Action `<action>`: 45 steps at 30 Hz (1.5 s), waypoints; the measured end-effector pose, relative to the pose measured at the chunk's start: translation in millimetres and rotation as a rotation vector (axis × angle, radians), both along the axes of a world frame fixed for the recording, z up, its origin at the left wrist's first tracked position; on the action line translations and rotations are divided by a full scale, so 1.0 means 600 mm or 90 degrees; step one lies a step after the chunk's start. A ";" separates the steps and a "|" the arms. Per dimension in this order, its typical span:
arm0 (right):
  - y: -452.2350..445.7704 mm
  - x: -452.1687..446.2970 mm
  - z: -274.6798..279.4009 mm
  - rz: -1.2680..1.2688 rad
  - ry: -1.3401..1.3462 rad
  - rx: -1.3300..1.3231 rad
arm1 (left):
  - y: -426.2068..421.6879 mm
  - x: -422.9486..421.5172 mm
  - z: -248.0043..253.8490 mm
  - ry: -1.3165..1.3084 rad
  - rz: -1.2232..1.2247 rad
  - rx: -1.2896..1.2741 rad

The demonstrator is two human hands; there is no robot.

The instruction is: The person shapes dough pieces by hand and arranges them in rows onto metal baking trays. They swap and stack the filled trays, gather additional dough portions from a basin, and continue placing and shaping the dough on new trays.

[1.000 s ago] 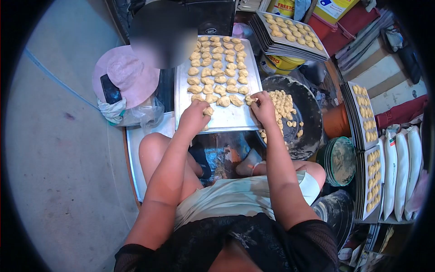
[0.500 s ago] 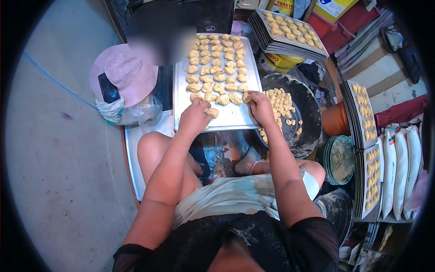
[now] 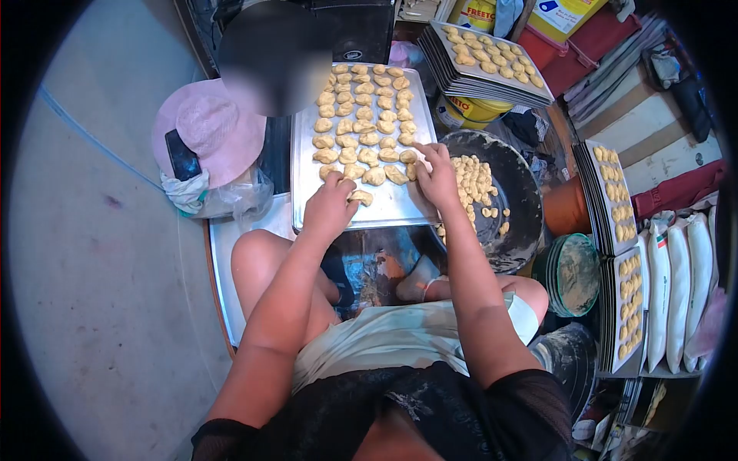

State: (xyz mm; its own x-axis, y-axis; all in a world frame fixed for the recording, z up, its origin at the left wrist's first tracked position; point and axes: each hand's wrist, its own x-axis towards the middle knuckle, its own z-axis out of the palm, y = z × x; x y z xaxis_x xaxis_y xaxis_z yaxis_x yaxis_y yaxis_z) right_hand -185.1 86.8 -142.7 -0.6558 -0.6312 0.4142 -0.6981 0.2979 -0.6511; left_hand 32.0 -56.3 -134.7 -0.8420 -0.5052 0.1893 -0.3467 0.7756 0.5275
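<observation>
In front of me a metal baking tray (image 3: 392,211) carries rows of yellowish dough pieces (image 3: 369,139). My left hand (image 3: 329,206) is over the tray's near left part, fingers curled, with a dough piece (image 3: 360,197) at its thumb side; the palm is hidden. Just past those fingertips is the left end of the nearest row. My right hand (image 3: 437,177) is at the tray's right edge, its index finger stretched out and nothing visibly gripped. Close beside it lies the last dough piece (image 3: 412,170) of that row.
A black basin (image 3: 515,173) with small dough lumps stands right of the tray. Stacked trays of dough (image 3: 492,58) rise behind it, with more tray stacks (image 3: 615,196) farther right. Green sieves (image 3: 576,273) sit near my right knee. A pink hat (image 3: 211,131) with a phone (image 3: 182,156) lies left.
My right hand has let go of the dough piece at the row's right end, its index finger now extending up the tray. My left hand stays with its dough piece. The view shifts slightly.
</observation>
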 end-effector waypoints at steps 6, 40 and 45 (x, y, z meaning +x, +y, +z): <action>-0.005 -0.014 -0.025 -0.048 0.195 0.222 | -0.001 0.000 0.005 -0.019 -0.008 0.007; -0.242 -0.276 0.001 -0.114 0.053 0.218 | -0.001 -0.003 -0.002 -0.030 -0.022 -0.014; -0.235 -0.228 0.024 -0.077 0.067 0.128 | -0.002 0.007 -0.008 0.015 -0.004 0.019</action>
